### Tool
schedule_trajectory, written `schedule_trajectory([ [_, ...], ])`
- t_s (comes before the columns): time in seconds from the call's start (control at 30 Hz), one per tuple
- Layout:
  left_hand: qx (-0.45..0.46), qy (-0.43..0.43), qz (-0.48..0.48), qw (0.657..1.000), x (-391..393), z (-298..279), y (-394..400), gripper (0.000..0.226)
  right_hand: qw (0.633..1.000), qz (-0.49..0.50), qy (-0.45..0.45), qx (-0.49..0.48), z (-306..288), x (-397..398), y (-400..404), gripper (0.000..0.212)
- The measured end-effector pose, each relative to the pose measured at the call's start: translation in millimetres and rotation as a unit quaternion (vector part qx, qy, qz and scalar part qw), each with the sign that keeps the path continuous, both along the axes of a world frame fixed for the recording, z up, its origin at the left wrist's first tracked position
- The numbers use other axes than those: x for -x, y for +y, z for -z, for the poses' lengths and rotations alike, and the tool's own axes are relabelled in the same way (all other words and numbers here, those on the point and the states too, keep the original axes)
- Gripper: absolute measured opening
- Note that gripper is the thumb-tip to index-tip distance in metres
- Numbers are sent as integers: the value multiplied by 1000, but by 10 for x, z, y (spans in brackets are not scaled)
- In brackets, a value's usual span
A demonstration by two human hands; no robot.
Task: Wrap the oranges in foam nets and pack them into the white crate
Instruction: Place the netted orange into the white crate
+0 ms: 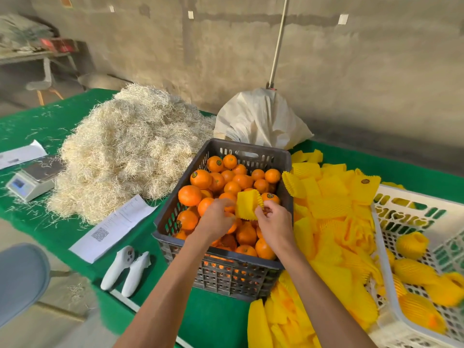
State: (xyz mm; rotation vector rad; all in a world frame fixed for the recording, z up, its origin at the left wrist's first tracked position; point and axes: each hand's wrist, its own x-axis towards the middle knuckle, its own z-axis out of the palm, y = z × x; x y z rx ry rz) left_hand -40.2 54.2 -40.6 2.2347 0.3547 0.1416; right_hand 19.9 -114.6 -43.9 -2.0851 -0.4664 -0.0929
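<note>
Hands are working together over the dark grey slatted plastic crate [221, 272], which is sitting on the green cloth-covered table [216, 320] and holding loose round oranges [200, 179]. Left hand [216, 219] is reaching down among the fruit with its fingers curled round one orange [232, 226], most of which is hidden under the palm. Right hand [273, 223] is pinching the lower edge of a yellow ribbed foam net sleeve [247, 205] between thumb and fingertips, holding it upright just beside the left hand's knuckles. A heap of the same yellow foam nets [329, 222] is lying just right of the grey crate. Further right, the white perforated plastic crate [384, 259] is holding several net-wrapped oranges [411, 244] on its floor. Pale shredded straw [125, 151] is piled to the left, near a small white digital scale [32, 178], printed paper sheets [113, 227] and two white handheld controllers [125, 270].
</note>
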Motion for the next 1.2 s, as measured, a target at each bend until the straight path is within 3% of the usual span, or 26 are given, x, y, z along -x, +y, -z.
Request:
schedule_trajectory([
  [0.13,-185,136,45,972,-79,-12,46,64,1000,25,3,-9,-32,-1,18,18],
  [0.27,-320,163,56,932,-133,-96,-26,58,999,36,0,11,-59,-14,21,13],
  [0.43,-356,153,59,920,-128,-66,-92,52,998,46,-9,38,-93,-43,-10,18],
  [0.53,-249,88,27,964,-82,-77,-77,59,997,58,-22,47,-144,-59,-51,16],
  [0.63,-16,-65,-54,996,20,-210,-106,43,994,76,-49,60,-185,-75,-83,21],
  [0.7,251,-99,-87,959,71,-349,-160,43,992,75,-54,86,-195,-91,-107,10],
  [0.77,494,-20,-64,867,88,-441,-206,69,992,62,-47,99,-203,-102,-97,22],
  [0.8,552,16,-45,832,90,-466,-229,74,993,54,-44,94,-222,-94,-82,23],
  [0.9,601,49,-22,797,50,-484,-321,71,997,33,-49,52,-261,-39,-9,9],
  [1.07,586,47,-76,805,14,-397,-370,77,999,5,23,27,-225,-99,-35,10],
  [1.2,578,9,-109,809,7,-299,-326,72,998,-18,49,-39,-282,-168,-109,25],
])
